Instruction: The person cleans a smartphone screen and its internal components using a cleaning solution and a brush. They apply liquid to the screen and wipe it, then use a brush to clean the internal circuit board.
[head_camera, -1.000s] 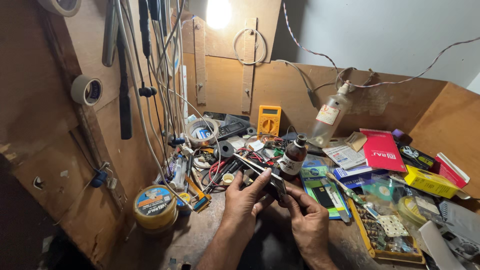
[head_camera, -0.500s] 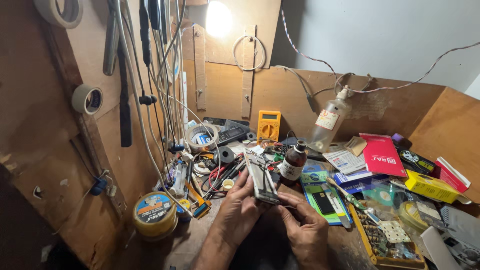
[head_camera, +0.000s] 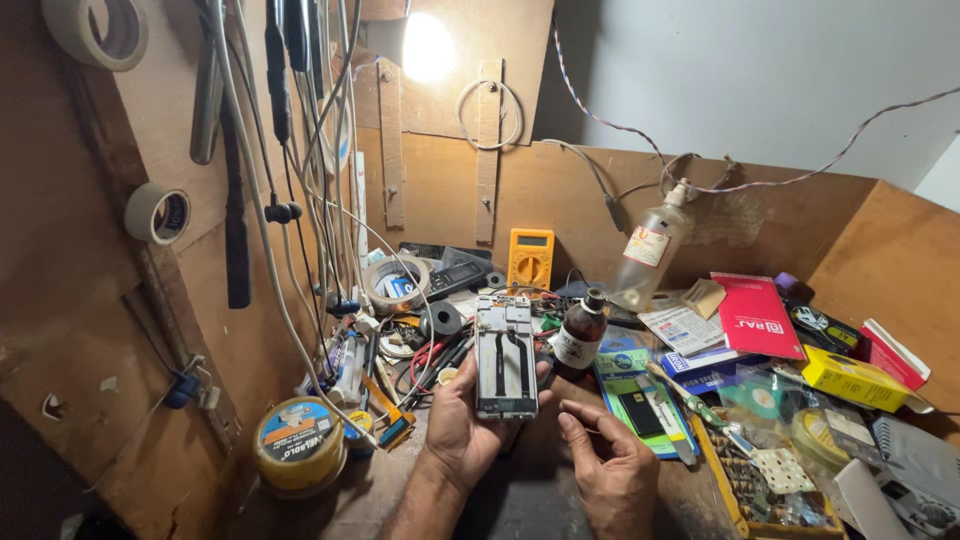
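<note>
My left hand (head_camera: 462, 428) holds an opened phone (head_camera: 505, 356) upright over the cluttered workbench, its back cover off so the boards and black flex strips show. Fingers wrap its left edge and lower end. My right hand (head_camera: 607, 467) hovers just to the right of and below the phone, fingers curled and apart, with nothing visible in it. A small brown glass bottle (head_camera: 580, 336) with a white label stands right behind the phone's right side.
A yellow multimeter (head_camera: 530, 257) leans against the back board beside a clear spray bottle (head_camera: 648, 250). Cables and tape rolls (head_camera: 157, 212) hang on the left wall. A yellow tin (head_camera: 297, 443) sits front left; a red booklet (head_camera: 756, 316), boxes and a parts tray (head_camera: 770, 480) crowd the right.
The phone was held low between both hands. My left hand has raised it and turned it upright, and my right hand has let go and dropped away to the right.
</note>
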